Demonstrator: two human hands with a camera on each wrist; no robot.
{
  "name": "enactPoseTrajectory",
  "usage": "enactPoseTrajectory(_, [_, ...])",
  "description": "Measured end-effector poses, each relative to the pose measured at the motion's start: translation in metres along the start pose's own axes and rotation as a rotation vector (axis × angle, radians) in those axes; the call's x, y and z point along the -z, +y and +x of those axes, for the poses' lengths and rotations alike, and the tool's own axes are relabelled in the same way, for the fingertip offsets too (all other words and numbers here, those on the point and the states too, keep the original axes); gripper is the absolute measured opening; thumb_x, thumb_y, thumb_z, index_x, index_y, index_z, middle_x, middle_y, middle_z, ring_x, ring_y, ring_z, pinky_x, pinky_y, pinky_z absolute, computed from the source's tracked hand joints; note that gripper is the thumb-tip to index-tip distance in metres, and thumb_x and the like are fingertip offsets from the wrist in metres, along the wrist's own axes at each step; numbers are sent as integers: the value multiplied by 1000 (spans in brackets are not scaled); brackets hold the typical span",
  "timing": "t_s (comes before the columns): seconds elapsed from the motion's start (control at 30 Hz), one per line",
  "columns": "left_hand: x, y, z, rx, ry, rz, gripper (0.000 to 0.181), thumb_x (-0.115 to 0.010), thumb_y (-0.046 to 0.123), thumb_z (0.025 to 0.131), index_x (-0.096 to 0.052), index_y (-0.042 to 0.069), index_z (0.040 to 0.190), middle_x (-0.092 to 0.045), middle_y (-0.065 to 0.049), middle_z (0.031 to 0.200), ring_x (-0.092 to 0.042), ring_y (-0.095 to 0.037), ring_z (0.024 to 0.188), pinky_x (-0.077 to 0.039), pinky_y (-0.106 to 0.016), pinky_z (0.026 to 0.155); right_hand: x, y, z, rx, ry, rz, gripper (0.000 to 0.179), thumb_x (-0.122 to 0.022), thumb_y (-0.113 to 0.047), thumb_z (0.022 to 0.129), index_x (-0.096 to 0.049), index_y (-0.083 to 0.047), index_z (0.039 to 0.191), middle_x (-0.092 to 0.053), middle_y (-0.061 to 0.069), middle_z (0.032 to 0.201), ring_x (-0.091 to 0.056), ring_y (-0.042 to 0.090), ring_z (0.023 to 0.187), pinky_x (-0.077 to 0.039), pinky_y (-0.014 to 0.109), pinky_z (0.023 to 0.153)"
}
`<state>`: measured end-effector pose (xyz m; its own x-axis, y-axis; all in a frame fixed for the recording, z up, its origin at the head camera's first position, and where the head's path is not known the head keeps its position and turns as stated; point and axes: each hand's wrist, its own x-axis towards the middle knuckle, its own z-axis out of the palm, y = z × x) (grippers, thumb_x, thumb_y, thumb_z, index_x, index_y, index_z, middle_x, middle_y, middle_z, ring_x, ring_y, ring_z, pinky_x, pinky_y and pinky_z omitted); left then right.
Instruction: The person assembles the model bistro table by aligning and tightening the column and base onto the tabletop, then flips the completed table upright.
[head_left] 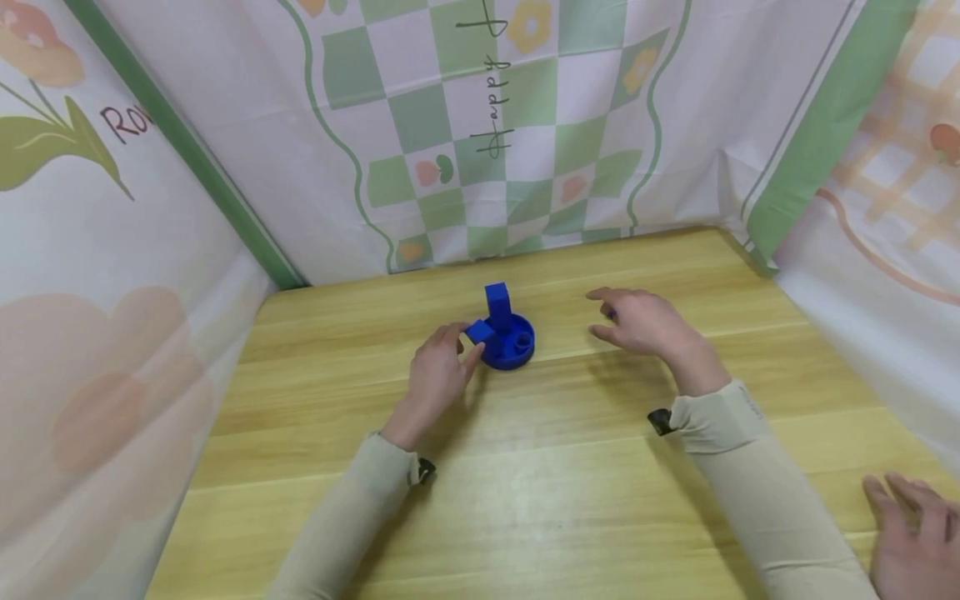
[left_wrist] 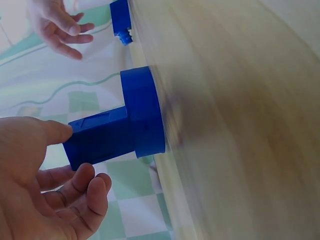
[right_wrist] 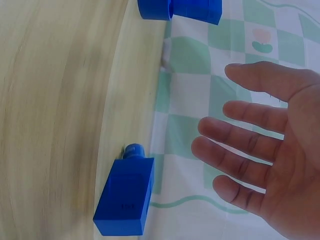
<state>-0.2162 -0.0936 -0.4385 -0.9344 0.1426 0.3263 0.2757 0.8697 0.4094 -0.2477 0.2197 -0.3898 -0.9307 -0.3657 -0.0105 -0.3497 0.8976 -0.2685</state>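
Note:
A round blue dish (head_left: 507, 360) with a short ring-like socket inside stands on the table. One tall blue block (head_left: 498, 305) rises upright from its far side. My left hand (head_left: 437, 367) pinches the top of a second blue block (left_wrist: 97, 139) between thumb and finger. From the side, this block sits on the dish (left_wrist: 144, 112), its lower end hidden. To the right of the dish, my right hand (head_left: 641, 323) hovers with fingers spread, holding nothing. Near it, a bottle-shaped blue block with a round neck (right_wrist: 125, 197) rests on the table, mostly covered by that hand in the head view.
The wooden table (head_left: 517, 483) ends at a patterned cloth (head_left: 480, 125) at the back, with cloth sides left and right. Another person's hand (head_left: 915, 533) is at the lower right edge. Both of my sleeves carry dark wrist cameras (head_left: 660, 422).

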Motion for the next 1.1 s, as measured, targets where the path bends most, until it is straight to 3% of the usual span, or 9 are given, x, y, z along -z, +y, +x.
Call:
enactPoseTrajectory(0.17, [0,-2,1,21,-17,-2,47,-57,49,89,-58,13,118,-60,-1,83,-54,-11,67,-43,-23,53,2,7,-2,-8,6,-2,58,-61,-40,88,-47,-11,136,-67,10,106,-63,23,90,-50,48,81])
enactPoseTrajectory(0.37, [2,-4,3,12,-7,-37,44,-57,44,91,-58,12,121,-62,-5,83,-53,-12,67,-43,-25,55,6,17,-3,-42,2,-15,60,-59,-44,88,-46,-11,137,-65,16,114,-62,34,102,-49,52,84])
enactPoseTrajectory(0.63, [3,-7,4,35,-31,-63,48,-56,45,91,-57,9,122,-63,-7,84,-52,-13,65,-43,-26,56,3,34,-5,-77,16,-28,57,-63,-36,86,-48,-10,134,-65,19,112,-62,36,98,-48,53,80])
enactPoseTrajectory(1.1, [3,-9,7,25,-21,-91,44,-56,40,93,-56,10,125,-57,2,76,-52,-11,65,-45,-27,59,-1,54,-9,-166,-14,-54,57,-64,-33,85,-48,-6,132,-65,20,110,-63,37,95,-49,51,76])
